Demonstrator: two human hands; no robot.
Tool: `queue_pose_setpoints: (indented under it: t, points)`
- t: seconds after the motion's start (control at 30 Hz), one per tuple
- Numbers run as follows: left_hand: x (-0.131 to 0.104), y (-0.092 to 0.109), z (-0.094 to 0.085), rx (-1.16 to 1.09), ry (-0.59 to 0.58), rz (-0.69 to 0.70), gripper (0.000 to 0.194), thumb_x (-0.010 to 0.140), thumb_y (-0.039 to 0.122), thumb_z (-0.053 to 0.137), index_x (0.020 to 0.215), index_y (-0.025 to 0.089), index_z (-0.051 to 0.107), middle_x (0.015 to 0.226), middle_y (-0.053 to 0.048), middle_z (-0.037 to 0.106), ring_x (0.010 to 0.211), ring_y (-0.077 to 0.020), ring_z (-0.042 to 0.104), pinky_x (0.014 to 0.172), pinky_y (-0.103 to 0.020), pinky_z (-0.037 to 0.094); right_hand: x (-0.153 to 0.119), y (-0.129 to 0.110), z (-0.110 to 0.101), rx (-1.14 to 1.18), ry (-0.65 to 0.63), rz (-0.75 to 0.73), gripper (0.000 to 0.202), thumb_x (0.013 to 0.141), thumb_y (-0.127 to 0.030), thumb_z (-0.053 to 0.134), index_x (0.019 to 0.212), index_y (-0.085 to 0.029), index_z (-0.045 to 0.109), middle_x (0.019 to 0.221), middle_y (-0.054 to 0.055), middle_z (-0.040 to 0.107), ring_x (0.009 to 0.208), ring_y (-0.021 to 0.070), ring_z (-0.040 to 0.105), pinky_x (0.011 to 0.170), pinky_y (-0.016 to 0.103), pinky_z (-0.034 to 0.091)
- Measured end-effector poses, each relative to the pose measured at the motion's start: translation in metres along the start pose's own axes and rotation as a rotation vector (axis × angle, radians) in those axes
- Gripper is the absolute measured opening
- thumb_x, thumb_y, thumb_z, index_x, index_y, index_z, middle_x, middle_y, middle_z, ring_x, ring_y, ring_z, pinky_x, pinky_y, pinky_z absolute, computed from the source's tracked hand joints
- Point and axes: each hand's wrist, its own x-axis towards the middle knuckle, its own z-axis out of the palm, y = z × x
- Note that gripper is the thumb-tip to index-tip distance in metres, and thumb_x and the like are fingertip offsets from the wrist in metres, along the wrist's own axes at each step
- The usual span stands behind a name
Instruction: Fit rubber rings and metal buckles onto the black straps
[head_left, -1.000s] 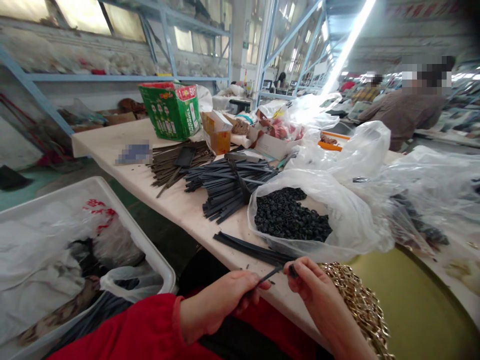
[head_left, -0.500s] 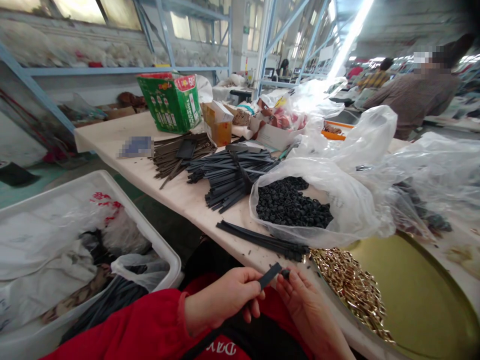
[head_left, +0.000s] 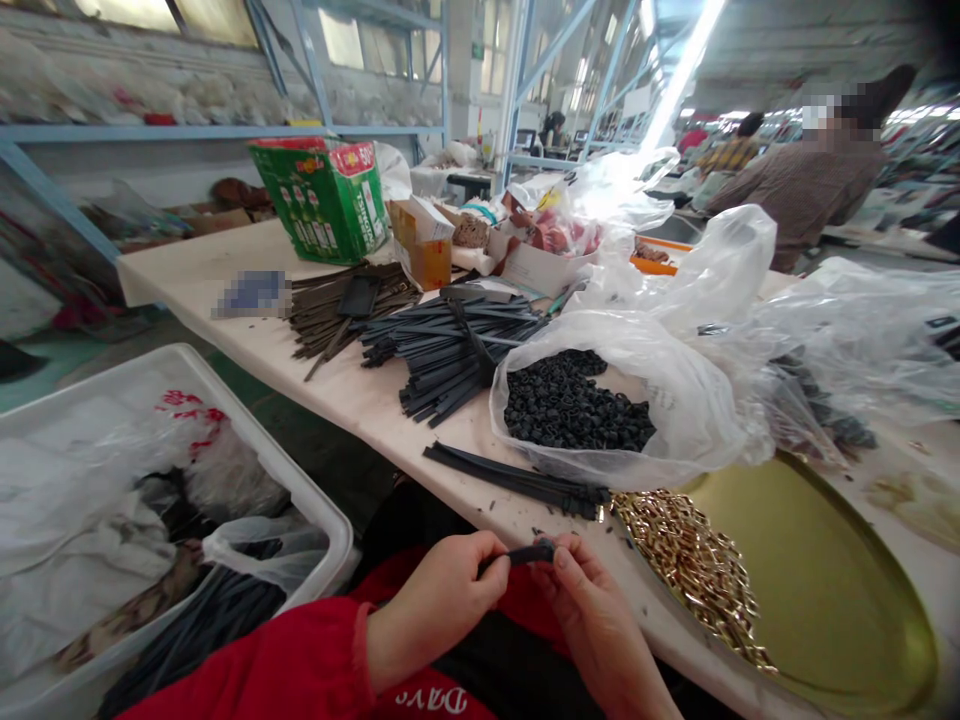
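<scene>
Your left hand [head_left: 446,590] is closed, the thumb pressed against curled fingers, and has hold of a dark strip [head_left: 523,554] that projects from the grip toward your other hand. Your right hand [head_left: 592,605] is drawn nearly closed, thumb and fingertips pinched at the strip's far end; whether a separate small piece is held there too, you are advised, cannot be told. The strip is noted in front of your body, bridging both hands, just off the near edge of the table [head_left: 202,265]. Just beyond your hands lies a narrow bundle of black strips [head_left: 517,480], and behind it a clear plastic bag [head_left: 697,410] stands open, showing many small black loops [head_left: 574,412] inside. To the right of the bundle, gold-coloured metal pieces [head_left: 694,560] are heaped along the near-left side of a gold tray [head_left: 825,580]. Farther back, a larger pile of dark strips [head_left: 450,345] lies beside brownish strips [head_left: 319,320], with a green carton [head_left: 322,205] behind. A white bin [head_left: 319,497] is recorded to your left, below table height.
</scene>
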Motion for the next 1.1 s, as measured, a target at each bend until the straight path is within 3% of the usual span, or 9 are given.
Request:
queue_pose_setpoints:
  t: [0.1, 0.33, 0.5, 0.63, 0.8, 0.97, 1.1]
  points:
    - [0.000, -0.002, -0.001, 0.032, 0.008, 0.008, 0.022, 0.080, 0.025, 0.039, 0.069, 0.016, 0.056, 0.058, 0.003, 0.053, 0.052, -0.0098, 0.046, 0.048, -0.020, 0.028, -0.001, -0.001, -0.001, -0.059, 0.009, -0.011, 0.021, 0.062, -0.028, 0.078, 0.070, -0.019, 0.061, 0.070, -0.004, 0.066, 0.062, 0.0089, 0.059, 0.061, 0.018, 0.048]
    - [-0.002, -0.002, -0.004, 0.061, 0.023, 0.050, 0.020, 0.079, 0.022, 0.039, 0.069, 0.016, 0.056, 0.059, 0.004, 0.053, 0.055, -0.0099, 0.048, 0.050, -0.020, 0.030, -0.002, -0.001, -0.006, -0.122, 0.001, 0.082, 0.036, 0.063, -0.027, 0.077, 0.097, -0.021, 0.065, 0.083, 0.000, 0.071, 0.066, 0.0125, 0.064, 0.065, 0.024, 0.050]
    - [-0.001, -0.002, -0.001, -0.059, -0.018, -0.027, 0.021, 0.082, 0.029, 0.039, 0.068, 0.017, 0.050, 0.051, 0.006, 0.046, 0.046, -0.0090, 0.042, 0.044, -0.019, 0.029, 0.004, 0.007, -0.006, -0.119, 0.065, -0.042, 0.029, 0.061, -0.026, 0.078, 0.086, -0.021, 0.065, 0.079, -0.002, 0.070, 0.070, 0.0123, 0.064, 0.067, 0.022, 0.050]
    - [0.003, -0.006, 0.004, -0.034, 0.036, -0.013, 0.022, 0.083, 0.030, 0.039, 0.065, 0.018, 0.046, 0.052, 0.005, 0.045, 0.046, -0.0091, 0.042, 0.044, -0.019, 0.028, 0.006, 0.016, -0.002, -0.177, 0.101, -0.108, 0.030, 0.058, -0.028, 0.079, 0.083, -0.021, 0.063, 0.076, -0.003, 0.070, 0.070, 0.0132, 0.064, 0.068, 0.023, 0.050]
    - [0.003, -0.008, 0.006, 0.192, 0.152, 0.061, 0.021, 0.084, 0.025, 0.040, 0.068, 0.018, 0.051, 0.061, 0.002, 0.055, 0.058, -0.0119, 0.050, 0.054, -0.022, 0.029, 0.003, 0.016, 0.001, -0.086, 0.089, -0.024, 0.038, 0.066, -0.039, 0.073, 0.097, -0.019, 0.065, 0.081, 0.001, 0.072, 0.074, 0.0148, 0.066, 0.072, 0.026, 0.053]
    - [-0.001, -0.007, 0.011, 0.225, 0.155, 0.073, 0.018, 0.085, 0.023, 0.039, 0.074, 0.018, 0.053, 0.065, 0.001, 0.057, 0.060, -0.0126, 0.052, 0.055, -0.023, 0.030, 0.005, 0.012, 0.002, 0.126, 0.148, 0.053, 0.031, 0.055, -0.025, 0.082, 0.082, -0.017, 0.068, 0.078, 0.000, 0.073, 0.070, 0.0106, 0.066, 0.069, 0.019, 0.054]
    - [-0.001, -0.006, 0.017, 0.131, 0.124, 0.045, 0.018, 0.084, 0.021, 0.037, 0.073, 0.018, 0.052, 0.060, 0.002, 0.054, 0.056, -0.0113, 0.050, 0.052, -0.021, 0.030, 0.005, 0.017, 0.004, 0.187, 0.120, 0.014, 0.022, 0.057, -0.024, 0.081, 0.073, -0.019, 0.066, 0.076, -0.002, 0.072, 0.072, 0.0103, 0.066, 0.071, 0.020, 0.054]
